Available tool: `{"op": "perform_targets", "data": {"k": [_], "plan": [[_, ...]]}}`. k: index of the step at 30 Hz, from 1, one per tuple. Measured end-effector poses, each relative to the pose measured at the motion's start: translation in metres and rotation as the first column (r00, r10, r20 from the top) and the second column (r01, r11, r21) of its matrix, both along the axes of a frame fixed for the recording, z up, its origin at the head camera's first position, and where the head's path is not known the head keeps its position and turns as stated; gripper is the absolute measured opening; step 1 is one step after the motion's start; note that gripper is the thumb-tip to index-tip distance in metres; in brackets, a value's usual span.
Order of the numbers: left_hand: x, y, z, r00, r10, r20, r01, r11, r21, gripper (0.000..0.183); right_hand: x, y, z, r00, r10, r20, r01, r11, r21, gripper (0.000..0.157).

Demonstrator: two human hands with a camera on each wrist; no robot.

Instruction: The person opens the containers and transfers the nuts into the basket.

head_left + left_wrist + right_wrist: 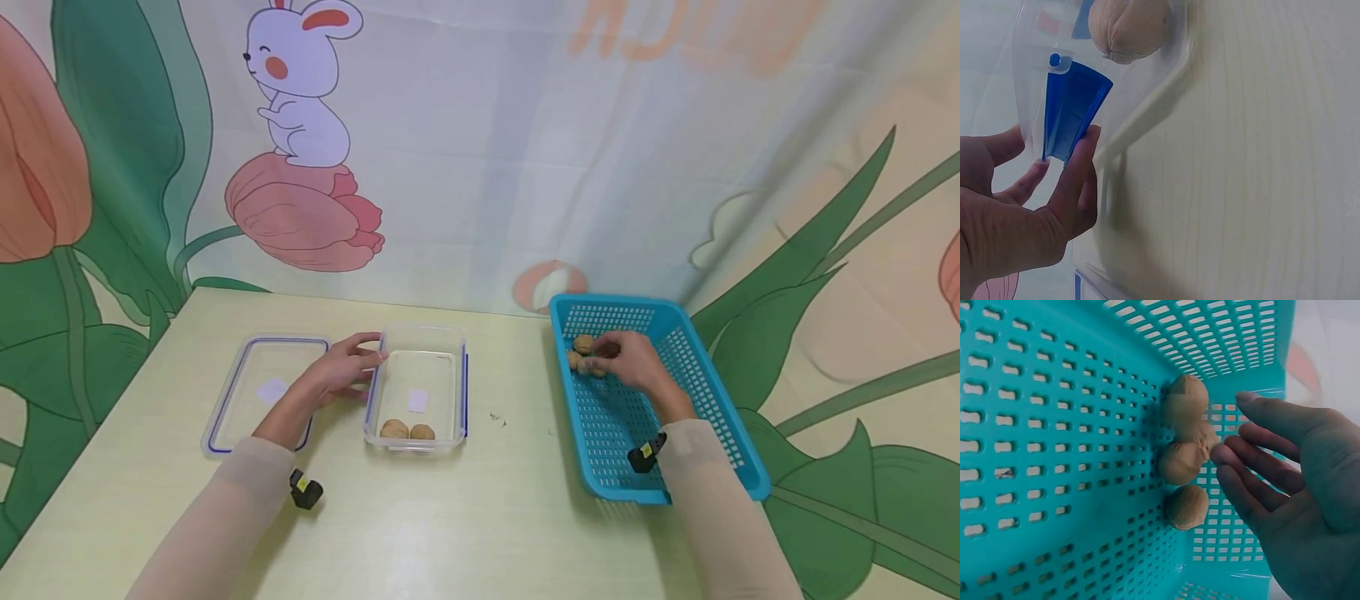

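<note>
My left hand (341,367) touches the left side of a clear plastic food container (423,375), its fingers relaxed along the wall. In the left wrist view its fingertips lie around a hanging blue latch (1072,103). Two walnuts (394,429) sit at the container's near end, beside a small white paper square (417,401). Over at the right, my right hand (633,362) reaches into a blue plastic basket (615,458). Its fingers are parted, close above several walnuts (1186,506), and hold none of them in the right wrist view.
A clear lid (247,392) with a blue seal lies left of the container, partly under the left forearm. Dark crumbs (498,419) dot the pale table (510,517) between container and basket. Behind hangs a printed curtain (465,167).
</note>
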State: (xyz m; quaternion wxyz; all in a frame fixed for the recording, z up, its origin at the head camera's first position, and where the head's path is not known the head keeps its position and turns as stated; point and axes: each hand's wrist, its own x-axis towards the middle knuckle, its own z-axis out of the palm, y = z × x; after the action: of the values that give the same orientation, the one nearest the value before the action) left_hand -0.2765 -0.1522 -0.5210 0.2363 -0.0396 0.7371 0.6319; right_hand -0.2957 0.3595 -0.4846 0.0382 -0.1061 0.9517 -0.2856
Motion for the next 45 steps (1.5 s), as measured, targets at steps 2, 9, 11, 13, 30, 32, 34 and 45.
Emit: {"op": "perform_targets", "data": {"k": [2, 9, 11, 13, 30, 32, 34, 45], "plan": [[0.0, 0.001, 0.0, 1.0, 0.003, 0.002, -0.003, 1.0, -0.003, 0.064, 0.001, -0.001, 0.004, 1.0, -0.004, 0.003, 0.004, 1.0, -0.003, 0.037], [0.0, 0.003, 0.0, 1.0, 0.002, -0.002, -0.002, 1.0, -0.007, 0.064, 0.008, -0.031, 0.033, 0.993, 0.021, -0.12, -0.032, 0.996, -0.086, 0.036], [0.0, 0.003, 0.001, 1.0, 0.003, 0.001, -0.003, 1.0, -0.01, 0.065, 0.011, -0.049, 0.045, 0.988, 0.043, -0.151, -0.061, 0.991, -0.123, 0.035], [0.0, 0.002, 0.001, 1.0, 0.005, 0.007, -0.005, 1.0, -0.012, 0.066, 0.014, -0.068, 0.056, 0.981, 0.07, -0.179, -0.097, 0.985, -0.145, 0.034], [0.001, -0.003, -0.002, 0.999, -0.027, -0.031, 0.027, 1.0, -0.003, 0.067, 0.038, -0.212, 0.055, 0.907, 0.335, -0.254, -0.383, 0.908, -0.168, 0.028], [0.001, -0.003, -0.002, 0.999, -0.028, -0.03, 0.028, 1.0, -0.001, 0.067, 0.039, -0.226, 0.047, 0.901, 0.358, -0.244, -0.402, 0.902, -0.16, 0.028], [0.001, -0.003, -0.002, 0.999, -0.028, -0.023, 0.028, 1.0, -0.004, 0.067, 0.04, -0.237, 0.039, 0.894, 0.387, -0.225, -0.425, 0.893, -0.152, 0.028], [0.001, 0.005, -0.001, 0.999, 0.007, -0.038, -0.008, 1.0, -0.029, 0.065, 0.041, -0.279, -0.002, 0.844, 0.531, -0.076, -0.536, 0.837, -0.11, 0.029]]}}
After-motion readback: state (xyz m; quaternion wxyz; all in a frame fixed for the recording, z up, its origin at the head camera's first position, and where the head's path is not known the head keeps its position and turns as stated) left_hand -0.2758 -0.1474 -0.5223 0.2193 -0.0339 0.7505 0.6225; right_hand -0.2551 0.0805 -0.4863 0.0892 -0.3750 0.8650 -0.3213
